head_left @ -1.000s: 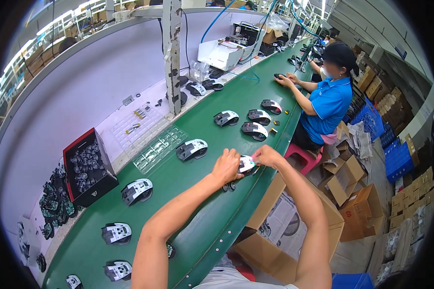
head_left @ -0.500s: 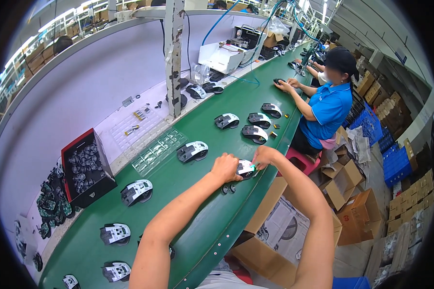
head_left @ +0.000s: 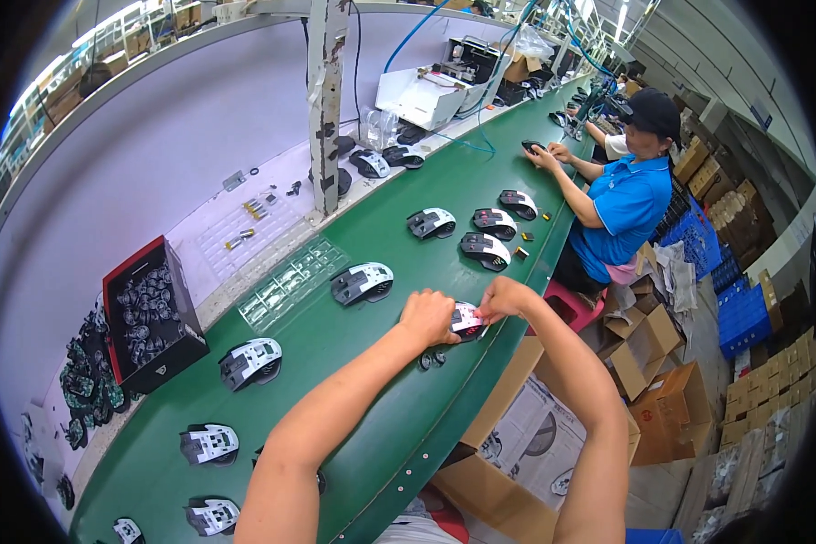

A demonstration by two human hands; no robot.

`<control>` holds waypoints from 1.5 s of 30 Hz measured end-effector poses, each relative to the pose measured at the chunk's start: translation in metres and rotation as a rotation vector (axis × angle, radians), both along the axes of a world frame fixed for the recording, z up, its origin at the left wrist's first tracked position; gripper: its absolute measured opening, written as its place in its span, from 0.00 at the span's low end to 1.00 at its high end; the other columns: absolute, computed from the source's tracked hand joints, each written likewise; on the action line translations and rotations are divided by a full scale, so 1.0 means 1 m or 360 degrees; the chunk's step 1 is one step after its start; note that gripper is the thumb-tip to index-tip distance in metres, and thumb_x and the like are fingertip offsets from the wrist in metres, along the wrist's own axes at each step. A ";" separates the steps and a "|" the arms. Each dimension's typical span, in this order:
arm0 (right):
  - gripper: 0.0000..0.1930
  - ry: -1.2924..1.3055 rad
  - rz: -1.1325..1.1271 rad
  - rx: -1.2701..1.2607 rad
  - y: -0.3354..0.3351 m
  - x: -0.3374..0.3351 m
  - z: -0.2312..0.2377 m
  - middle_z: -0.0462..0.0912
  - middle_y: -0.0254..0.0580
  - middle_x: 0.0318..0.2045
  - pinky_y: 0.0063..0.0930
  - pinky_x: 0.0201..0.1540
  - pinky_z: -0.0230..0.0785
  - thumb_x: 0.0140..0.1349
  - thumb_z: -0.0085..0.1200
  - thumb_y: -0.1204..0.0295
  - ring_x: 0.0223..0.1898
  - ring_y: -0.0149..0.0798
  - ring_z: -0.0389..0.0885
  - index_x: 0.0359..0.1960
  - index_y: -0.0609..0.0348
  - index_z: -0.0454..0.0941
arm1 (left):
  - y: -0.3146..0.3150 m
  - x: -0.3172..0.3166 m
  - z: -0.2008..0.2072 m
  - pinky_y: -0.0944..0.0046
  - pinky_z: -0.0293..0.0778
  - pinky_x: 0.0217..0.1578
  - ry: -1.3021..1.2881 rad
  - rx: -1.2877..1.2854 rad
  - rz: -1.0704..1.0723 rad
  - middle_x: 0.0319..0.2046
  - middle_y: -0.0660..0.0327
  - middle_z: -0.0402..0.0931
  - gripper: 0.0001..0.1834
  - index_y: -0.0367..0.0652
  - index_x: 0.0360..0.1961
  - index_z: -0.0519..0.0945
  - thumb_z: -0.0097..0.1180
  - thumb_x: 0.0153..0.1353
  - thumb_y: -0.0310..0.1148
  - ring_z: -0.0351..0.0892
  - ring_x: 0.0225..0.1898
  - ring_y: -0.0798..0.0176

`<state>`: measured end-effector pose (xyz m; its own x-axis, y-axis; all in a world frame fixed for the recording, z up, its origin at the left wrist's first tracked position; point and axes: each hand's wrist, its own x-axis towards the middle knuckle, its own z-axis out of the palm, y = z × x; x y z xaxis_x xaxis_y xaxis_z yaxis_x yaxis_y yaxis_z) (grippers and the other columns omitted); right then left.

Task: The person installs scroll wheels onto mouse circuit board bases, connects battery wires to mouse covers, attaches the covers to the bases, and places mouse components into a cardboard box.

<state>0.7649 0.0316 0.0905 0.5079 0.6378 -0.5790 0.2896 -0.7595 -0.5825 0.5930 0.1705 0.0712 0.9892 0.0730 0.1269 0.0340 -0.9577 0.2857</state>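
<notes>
My left hand (head_left: 429, 317) is closed round a white and black computer mouse (head_left: 465, 317) near the belt's front edge. At the mouse's right end, the fingers of my right hand (head_left: 508, 297) are pinched together. What they hold, if anything, is too small to make out. A pinkish-red glow shows on the mouse beside those fingertips. Two small black round parts (head_left: 432, 360) lie on the green belt just below my left hand. Beyond my left hand rests another white and black mouse (head_left: 363, 284).
More mice (head_left: 486, 250) stand along the green belt (head_left: 335, 363), with a clear plastic tray (head_left: 292, 283) at its far side. A black and red box (head_left: 159, 317) holds small parts. To the right, a co-worker in blue (head_left: 635, 195) handles a mouse. An open carton (head_left: 508, 490) stands below the belt.
The glow on the mouse has turned from green-blue to pinkish red. My hands keep their places at the mouse, and the whole view has shifted slightly.
</notes>
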 end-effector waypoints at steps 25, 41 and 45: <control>0.06 -0.0675 0.0582 -0.0382 0.005 0.014 0.000 0.86 0.42 0.22 0.27 0.34 0.79 0.52 0.65 0.71 0.25 0.33 0.86 0.22 0.59 0.85 | -0.004 0.013 0.007 0.50 0.78 0.44 0.0166 0.0035 0.0001 0.36 0.49 0.83 0.40 0.38 0.41 0.82 0.74 0.33 0.61 0.83 0.41 0.47; 0.13 0.0269 -0.0176 0.1394 -0.045 -0.220 -0.024 0.83 0.37 0.35 0.20 0.36 0.73 0.63 0.59 0.75 0.34 0.25 0.80 0.48 0.65 0.79 | -0.005 -0.158 0.018 0.62 0.76 0.37 0.0127 -0.1750 -0.0203 0.34 0.55 0.80 0.33 0.37 0.65 0.61 0.53 0.56 0.23 0.81 0.33 0.65; 0.07 -0.0117 0.0099 0.1360 -0.034 -0.239 -0.017 0.83 0.35 0.32 0.19 0.38 0.72 0.63 0.60 0.73 0.34 0.26 0.80 0.37 0.66 0.83 | 0.003 -0.179 0.032 0.58 0.77 0.38 0.0274 -0.1224 -0.0262 0.33 0.51 0.81 0.22 0.37 0.55 0.73 0.53 0.58 0.28 0.82 0.33 0.59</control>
